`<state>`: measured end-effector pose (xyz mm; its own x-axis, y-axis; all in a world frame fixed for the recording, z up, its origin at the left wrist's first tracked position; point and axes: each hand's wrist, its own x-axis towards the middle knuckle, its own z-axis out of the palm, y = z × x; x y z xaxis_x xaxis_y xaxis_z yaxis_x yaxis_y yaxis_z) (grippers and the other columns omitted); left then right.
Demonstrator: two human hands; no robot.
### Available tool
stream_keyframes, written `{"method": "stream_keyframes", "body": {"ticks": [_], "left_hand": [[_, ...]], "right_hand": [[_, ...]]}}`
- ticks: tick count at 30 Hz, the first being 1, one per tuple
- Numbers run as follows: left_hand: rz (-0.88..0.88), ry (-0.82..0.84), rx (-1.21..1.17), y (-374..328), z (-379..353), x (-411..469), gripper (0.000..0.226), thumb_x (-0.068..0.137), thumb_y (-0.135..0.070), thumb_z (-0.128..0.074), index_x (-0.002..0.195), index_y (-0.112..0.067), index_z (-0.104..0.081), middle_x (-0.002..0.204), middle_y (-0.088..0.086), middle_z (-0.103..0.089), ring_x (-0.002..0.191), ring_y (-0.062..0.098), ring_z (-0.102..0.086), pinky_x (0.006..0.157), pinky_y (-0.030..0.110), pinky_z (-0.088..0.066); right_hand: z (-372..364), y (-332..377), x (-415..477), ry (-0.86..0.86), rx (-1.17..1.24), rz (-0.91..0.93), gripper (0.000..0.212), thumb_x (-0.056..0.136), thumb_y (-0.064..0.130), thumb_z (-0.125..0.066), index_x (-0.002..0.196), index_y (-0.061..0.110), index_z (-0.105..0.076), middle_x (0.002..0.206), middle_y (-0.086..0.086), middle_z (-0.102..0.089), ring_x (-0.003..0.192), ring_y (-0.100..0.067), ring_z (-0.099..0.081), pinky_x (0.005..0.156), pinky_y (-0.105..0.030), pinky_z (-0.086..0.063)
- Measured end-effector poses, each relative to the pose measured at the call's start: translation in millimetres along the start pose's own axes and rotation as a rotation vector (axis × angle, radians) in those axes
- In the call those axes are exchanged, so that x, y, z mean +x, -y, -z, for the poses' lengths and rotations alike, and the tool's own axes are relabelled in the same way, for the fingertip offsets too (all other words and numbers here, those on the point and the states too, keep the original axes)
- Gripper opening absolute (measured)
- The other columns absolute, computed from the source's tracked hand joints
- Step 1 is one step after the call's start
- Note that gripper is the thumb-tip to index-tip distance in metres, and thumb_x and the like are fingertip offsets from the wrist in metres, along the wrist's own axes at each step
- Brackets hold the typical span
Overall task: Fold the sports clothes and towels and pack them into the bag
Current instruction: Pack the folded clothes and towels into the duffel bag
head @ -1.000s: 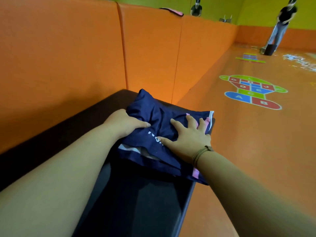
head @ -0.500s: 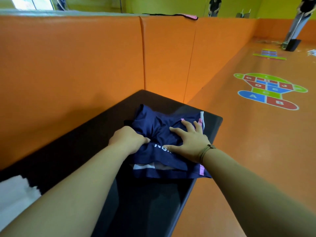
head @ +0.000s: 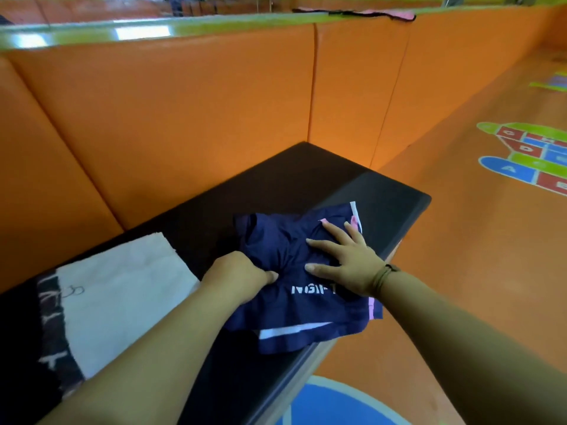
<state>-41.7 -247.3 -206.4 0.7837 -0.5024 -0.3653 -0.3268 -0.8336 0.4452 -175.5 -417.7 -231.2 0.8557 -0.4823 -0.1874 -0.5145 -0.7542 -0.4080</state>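
A navy garment [head: 300, 314] lies crumpled near the right end of the black counter [head: 337, 179], its front corner hanging over the edge. The left hand [head: 239, 277] grips a bunch of its fabric with curled fingers. The right hand [head: 346, 262] presses flat on it, fingers spread. A white towel [head: 122, 296] lies just left.

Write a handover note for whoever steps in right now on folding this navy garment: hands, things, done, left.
Left hand grips a bunched fold of the navy garment; right hand presses flat on it.
Garment lies partly folded near the black bench's end, white towel to its left.
Done: fold begun.
Left: finish the fold, pack garment and towel. No bag in view.
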Motion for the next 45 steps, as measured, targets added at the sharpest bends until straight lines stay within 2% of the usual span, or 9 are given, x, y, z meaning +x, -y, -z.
{"method": "stream_keyframes", "body": {"ticks": [5, 12, 18, 21, 25, 34, 41, 43, 45], "left_hand": [[0.13, -0.043, -0.072, 7.0, 2.2, -5.3, 0.113, 0.057, -0.08, -0.064, 0.141, -0.01, -0.033, 0.142, 0.018, -0.034, 0.126, 0.038, -0.038, 0.104, 0.043, -0.037], [0.223, -0.078, -0.378, 0.7, 2.5, 8.1, 0.125, 0.048, -0.076, -0.073, 0.138, -0.003, -0.025, 0.141, 0.019, -0.038, 0.124, 0.038, -0.044, 0.102, 0.047, -0.041], [0.161, 0.001, -0.519, -7.0, 1.8, 13.3, 0.096, 0.054, -0.051, -0.084, 0.129, -0.002, -0.048, 0.126, 0.01, -0.057, 0.105, 0.029, -0.058, 0.089, 0.036, -0.049], [0.158, 0.034, -0.537, -6.1, 2.9, 13.1, 0.083, 0.057, -0.046, -0.084, 0.123, -0.005, -0.055, 0.12, 0.01, -0.06, 0.101, 0.029, -0.059, 0.091, 0.04, -0.05], [0.188, 0.046, -0.586, -4.2, 2.7, 11.3, 0.094, 0.039, -0.055, -0.084, 0.118, -0.01, -0.06, 0.114, 0.008, -0.063, 0.097, 0.029, -0.061, 0.089, 0.042, -0.052], [0.028, 0.042, -0.594, -10.9, 4.4, -8.4, 0.099, 0.037, -0.067, -0.076, 0.12, -0.014, -0.06, 0.113, 0.002, -0.065, 0.095, 0.023, -0.064, 0.087, 0.039, -0.054], [0.042, 0.3, -0.627, -19.6, 28.7, -27.5, 0.029, 0.087, -0.037, -0.061, 0.106, -0.015, -0.066, 0.099, 0.009, -0.07, 0.088, 0.028, -0.066, 0.079, 0.04, -0.051], [0.057, 0.424, -0.661, -18.2, 33.8, -31.5, 0.024, 0.093, -0.029, -0.048, 0.1, -0.013, -0.063, 0.089, 0.011, -0.07, 0.08, 0.029, -0.065, 0.076, 0.04, -0.051], [0.056, 0.487, -0.679, -14.6, 39.1, -38.6, 0.028, 0.092, -0.026, -0.039, 0.086, -0.006, -0.058, 0.066, 0.01, -0.065, 0.061, 0.026, -0.062, 0.068, 0.036, -0.05]], "right_hand": [[4.0, 0.4, -3.0, -0.266, 0.144, -0.208, 0.076, 0.085, 0.052, -0.057, 0.147, 0.028, -0.022, 0.153, -0.01, -0.016, 0.138, -0.035, -0.018, 0.112, -0.044, -0.023], [14.0, 5.2, 4.0, -0.223, 0.343, -0.496, 0.076, 0.065, 0.052, -0.078, 0.112, 0.011, -0.035, 0.111, -0.013, -0.056, 0.098, -0.034, -0.058, 0.084, -0.049, -0.051], [21.0, 9.0, 11.0, -0.138, 0.431, -0.535, 0.077, 0.06, 0.045, -0.084, 0.117, 0.014, -0.043, 0.097, -0.01, -0.06, 0.077, -0.022, -0.06, 0.066, -0.033, -0.051], [24.1, 9.7, 12.2, -0.104, 0.383, -0.462, 0.036, 0.065, 0.042, -0.081, 0.087, 0.03, -0.055, 0.083, -0.009, -0.062, 0.067, -0.021, -0.057, 0.057, -0.029, -0.046], [24.2, 16.5, 13.1, -0.144, 0.362, -0.498, 0.043, 0.061, 0.04, -0.084, 0.067, 0.022, -0.046, 0.076, -0.008, -0.06, 0.066, -0.022, -0.057, 0.059, -0.032, -0.047], [30.8, 38.4, 6.8, -0.171, 0.34, -0.287, 0.045, 0.07, 0.015, -0.07, 0.1, 0.013, -0.037, 0.079, -0.006, -0.053, 0.066, -0.021, -0.056, 0.052, -0.032, -0.044], [62.2, 83.6, -14.7, 0.232, 0.404, 0.013, 0.052, 0.05, 0.038, -0.078, 0.087, 0.013, -0.051, 0.085, -0.004, -0.054, 0.075, -0.018, -0.05, 0.067, -0.033, -0.041], [57.3, 94.4, -25.0, 0.293, 0.293, 0.002, 0.067, 0.055, 0.05, -0.083, 0.095, 0.014, -0.043, 0.097, -0.003, -0.052, 0.085, -0.018, -0.049, 0.072, -0.032, -0.041], [44.3, 100.8, -32.1, 0.255, 0.078, -0.035, 0.108, 0.049, 0.066, -0.079, 0.127, 0.01, -0.03, 0.126, -0.01, -0.044, 0.113, -0.027, -0.044, 0.093, -0.041, -0.04]]}}
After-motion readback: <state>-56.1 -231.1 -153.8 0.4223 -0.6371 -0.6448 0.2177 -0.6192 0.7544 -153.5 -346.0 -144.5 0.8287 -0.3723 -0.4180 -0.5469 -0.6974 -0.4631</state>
